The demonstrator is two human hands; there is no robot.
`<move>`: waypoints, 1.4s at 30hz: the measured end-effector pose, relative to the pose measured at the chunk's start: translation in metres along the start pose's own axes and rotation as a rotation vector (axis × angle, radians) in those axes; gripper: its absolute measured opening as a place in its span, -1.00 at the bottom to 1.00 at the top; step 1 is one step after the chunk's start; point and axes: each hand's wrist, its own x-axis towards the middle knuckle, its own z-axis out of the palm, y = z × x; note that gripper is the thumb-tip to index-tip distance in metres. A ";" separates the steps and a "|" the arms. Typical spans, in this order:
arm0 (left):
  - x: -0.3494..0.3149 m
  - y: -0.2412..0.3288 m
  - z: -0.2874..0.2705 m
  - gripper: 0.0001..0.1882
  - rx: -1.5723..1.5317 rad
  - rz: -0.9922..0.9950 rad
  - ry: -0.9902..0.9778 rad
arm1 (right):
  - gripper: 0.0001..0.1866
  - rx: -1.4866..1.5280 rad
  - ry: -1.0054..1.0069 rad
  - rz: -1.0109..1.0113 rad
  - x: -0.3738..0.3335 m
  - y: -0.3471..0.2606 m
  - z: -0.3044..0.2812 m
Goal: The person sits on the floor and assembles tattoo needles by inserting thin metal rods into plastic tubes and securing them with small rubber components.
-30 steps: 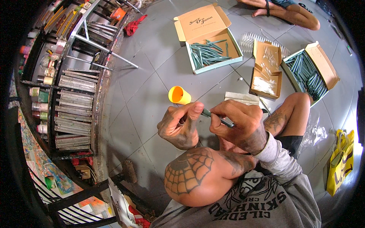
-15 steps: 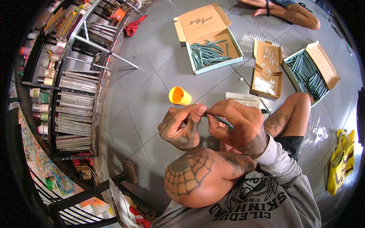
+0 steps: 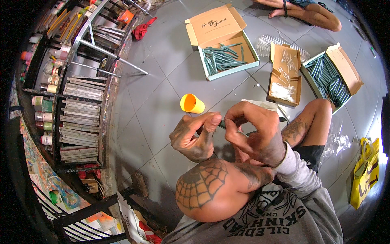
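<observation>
My left hand [image 3: 195, 136] is closed, its thumb and forefinger pinched on one end of a slim dark green stick [image 3: 222, 124]. Close beside it, my right hand [image 3: 260, 132] has its fingertips pinched at the same stick, and its curled fingers hide most of the length. Both hands are above my bent knees. A yellow cup [image 3: 196, 105] is on the floor just beyond my left hand. Similar dark green sticks [image 3: 223, 56] lie in an open cardboard box [image 3: 233, 73] farther off. Another open box [image 3: 352, 77] at the right is packed with them.
Between the boxes is a small brown box [image 3: 280, 99] of thin white and clear pieces, beside a row of clear plastic pieces [image 3: 266, 44]. A shelf [image 3: 81, 122] with jars and frames runs along the left. Another person's legs [image 3: 317, 18] are at the far right; a yellow bag [image 3: 363, 175] lies right.
My right hand has turned and its fingers have curled in more, covering more of the stick. The left hand keeps its pinch almost in place.
</observation>
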 end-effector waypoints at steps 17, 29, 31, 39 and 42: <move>-0.002 0.000 -0.002 -0.85 0.019 -0.042 0.041 | -0.78 -0.060 -0.043 -0.012 -0.010 0.004 -0.005; 0.004 -0.002 -0.001 -0.86 0.035 0.095 -0.077 | -0.81 -0.026 -0.003 0.016 -0.010 0.005 -0.004; 0.005 0.003 0.000 -0.86 0.043 0.066 -0.100 | -0.82 0.004 -0.017 0.049 -0.009 0.005 -0.007; 0.004 0.000 0.001 -0.85 0.037 0.023 -0.118 | -0.85 0.018 -0.008 0.119 -0.010 0.005 -0.009; 0.005 0.001 0.000 -0.85 0.047 0.032 -0.121 | -0.86 0.021 0.023 0.142 -0.010 0.003 -0.007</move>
